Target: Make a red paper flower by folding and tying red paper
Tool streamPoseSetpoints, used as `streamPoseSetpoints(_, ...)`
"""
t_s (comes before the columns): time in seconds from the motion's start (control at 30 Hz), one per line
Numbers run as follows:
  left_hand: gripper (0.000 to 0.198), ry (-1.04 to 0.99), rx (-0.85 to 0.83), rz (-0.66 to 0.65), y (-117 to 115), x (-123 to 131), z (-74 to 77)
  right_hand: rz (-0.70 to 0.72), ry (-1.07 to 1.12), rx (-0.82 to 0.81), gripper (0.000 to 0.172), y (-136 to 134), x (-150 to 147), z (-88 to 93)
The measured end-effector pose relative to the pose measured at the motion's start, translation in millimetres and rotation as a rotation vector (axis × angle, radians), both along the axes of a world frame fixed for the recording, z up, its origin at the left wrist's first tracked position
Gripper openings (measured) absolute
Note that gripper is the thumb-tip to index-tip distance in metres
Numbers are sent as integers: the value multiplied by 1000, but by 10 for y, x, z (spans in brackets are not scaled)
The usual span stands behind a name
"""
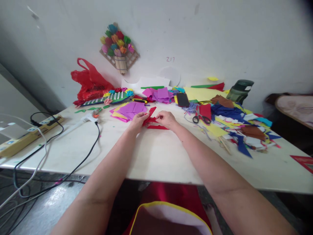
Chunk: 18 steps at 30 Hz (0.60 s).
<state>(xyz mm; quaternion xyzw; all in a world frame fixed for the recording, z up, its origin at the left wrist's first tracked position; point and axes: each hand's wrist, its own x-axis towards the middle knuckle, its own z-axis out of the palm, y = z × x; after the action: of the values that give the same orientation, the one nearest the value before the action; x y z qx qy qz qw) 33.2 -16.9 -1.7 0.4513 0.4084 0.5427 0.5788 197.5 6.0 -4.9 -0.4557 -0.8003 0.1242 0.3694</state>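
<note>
Red paper (pixel 152 112) sits up over the middle of the white table (pixel 158 158), between both hands. Left hand (pixel 139 121) grips it, thumb and fingers closed on the lower part, a stiff-looking end poking up. Right hand (pixel 166 119): fingertips drawn together in a pinch at the paper's near-side edge; exact contact too blurry to call from where I stand. Another red strip (pixel 157 127) lies just below the hands, right beside the right wrist.

Main risk, my judgement: tearing. Sheet looks thin, two pinches close together, so hands pulling unevenly could rip or crease it. Loose strip could get brushed away by the right wrist, or picked up along with the held piece.

Purple sheets (pixel 132 110) fan out just behind the left hand; a backward knuckle could scatter them. Black cord (pixel 98 137) runs from the white glue gun (pixel 89 117), or what looks like one, over the near edge left of the left forearm; a snag there could drag the tool. Scissors (pixel 200 116) rest near the scrap pile (pixel 246 133), right side; a careless reach could meet the blades or bury small pieces among the scraps
</note>
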Motion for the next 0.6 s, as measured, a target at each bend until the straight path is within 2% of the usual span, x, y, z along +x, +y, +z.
streamPoseSetpoints(0.23, 24, -9, -21, 39, 5, 8, 12, 59, 20, -46, 10, -98, -20, 36)
streamPoseSetpoints(0.37, 22, 4, -21, 36, -5, 7, 19, 86, 21, -61, 24, -108, -14, 56)
streamPoseSetpoints(0.47, 23, 23, -1, 14, -19, -11, 32, 80, -21, -66, 18, -83, 3, 57)
streamPoseSetpoints(0.6, 25, 24, 29, 47, -24, -39, 43, 91, 6, -56, 16, -64, 27, 62)
